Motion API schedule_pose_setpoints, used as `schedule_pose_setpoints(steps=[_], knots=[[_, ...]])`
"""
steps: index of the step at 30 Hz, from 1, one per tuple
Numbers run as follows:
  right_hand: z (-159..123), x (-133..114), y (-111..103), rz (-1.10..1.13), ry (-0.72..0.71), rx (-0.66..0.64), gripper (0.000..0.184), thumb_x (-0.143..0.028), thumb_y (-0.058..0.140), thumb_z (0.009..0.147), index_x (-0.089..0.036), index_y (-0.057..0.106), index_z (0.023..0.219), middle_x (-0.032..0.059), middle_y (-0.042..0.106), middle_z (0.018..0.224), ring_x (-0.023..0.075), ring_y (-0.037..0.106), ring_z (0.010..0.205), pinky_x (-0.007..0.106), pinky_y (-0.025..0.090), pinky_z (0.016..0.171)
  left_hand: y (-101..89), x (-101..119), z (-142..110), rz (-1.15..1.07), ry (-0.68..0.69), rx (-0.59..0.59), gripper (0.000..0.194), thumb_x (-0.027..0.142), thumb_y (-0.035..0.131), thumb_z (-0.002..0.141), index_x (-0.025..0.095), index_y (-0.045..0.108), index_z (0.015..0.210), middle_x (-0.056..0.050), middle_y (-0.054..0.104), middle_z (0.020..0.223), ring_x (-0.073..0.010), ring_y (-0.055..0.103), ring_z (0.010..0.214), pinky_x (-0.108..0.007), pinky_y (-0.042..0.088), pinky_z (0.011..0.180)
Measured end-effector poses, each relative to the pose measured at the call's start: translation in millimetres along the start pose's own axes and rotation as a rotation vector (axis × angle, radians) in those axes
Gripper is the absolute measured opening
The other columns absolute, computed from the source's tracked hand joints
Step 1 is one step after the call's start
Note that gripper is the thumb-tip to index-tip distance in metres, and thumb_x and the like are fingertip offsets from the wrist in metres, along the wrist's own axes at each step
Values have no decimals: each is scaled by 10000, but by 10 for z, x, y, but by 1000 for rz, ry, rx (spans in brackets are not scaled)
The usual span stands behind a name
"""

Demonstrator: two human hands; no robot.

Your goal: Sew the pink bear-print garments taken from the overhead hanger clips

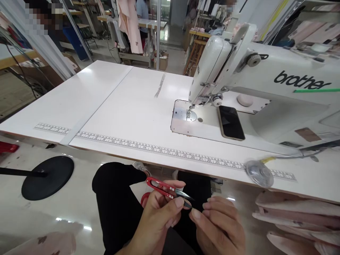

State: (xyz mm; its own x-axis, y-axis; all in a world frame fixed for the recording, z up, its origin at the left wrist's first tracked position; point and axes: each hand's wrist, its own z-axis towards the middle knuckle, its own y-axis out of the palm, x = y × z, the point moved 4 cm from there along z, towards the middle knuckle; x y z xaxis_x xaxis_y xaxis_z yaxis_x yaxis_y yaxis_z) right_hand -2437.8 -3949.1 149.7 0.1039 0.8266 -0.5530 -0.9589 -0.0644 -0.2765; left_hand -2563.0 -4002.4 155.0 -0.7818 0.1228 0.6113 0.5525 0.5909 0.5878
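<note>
Red-handled thread snips (162, 188) lie in my left hand (162, 209), closed round them above my lap. Their two metal blades point right and are spread apart. My right hand (219, 223) is beside the blade tips, fingers curled, with the thumb at the tip of the lower blade. Whatever its fingertips pinch, if anything, is too small to make out. Both hands are below the front edge of the white sewing table (127, 106). A white sewing machine (265, 71) stands on the table at the right, its presser foot (189, 112) over the metal needle plate.
A dark phone (230, 122) lies on the machine bed. Along the table's front runs a printed ruler (148, 147), with a clear round object (259, 173) near its right end. Pink fabric (294, 216) hangs at lower right. A black round base (47, 177) stands on the floor.
</note>
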Motion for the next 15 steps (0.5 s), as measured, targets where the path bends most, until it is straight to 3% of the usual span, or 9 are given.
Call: schedule_pose_setpoints(steps=[3,15], knots=[[68,-77,-1,-91,-114,29,267,-52,720,712,-223,716,917,-4,565,706,155,581,682,358,508,666,2,-4,8,-6,6,-31,325,317,732,698,179,637,977,96,309,432,-32,273,440,-200,246,508],[104,-83,-82,-126,-141,-139,155,-143,646,810,-264,700,892,-23,607,654,150,612,634,355,531,677,35,11,4,-104,-55,-126,252,257,741,693,180,672,923,85,381,427,-1,227,394,-180,191,454]])
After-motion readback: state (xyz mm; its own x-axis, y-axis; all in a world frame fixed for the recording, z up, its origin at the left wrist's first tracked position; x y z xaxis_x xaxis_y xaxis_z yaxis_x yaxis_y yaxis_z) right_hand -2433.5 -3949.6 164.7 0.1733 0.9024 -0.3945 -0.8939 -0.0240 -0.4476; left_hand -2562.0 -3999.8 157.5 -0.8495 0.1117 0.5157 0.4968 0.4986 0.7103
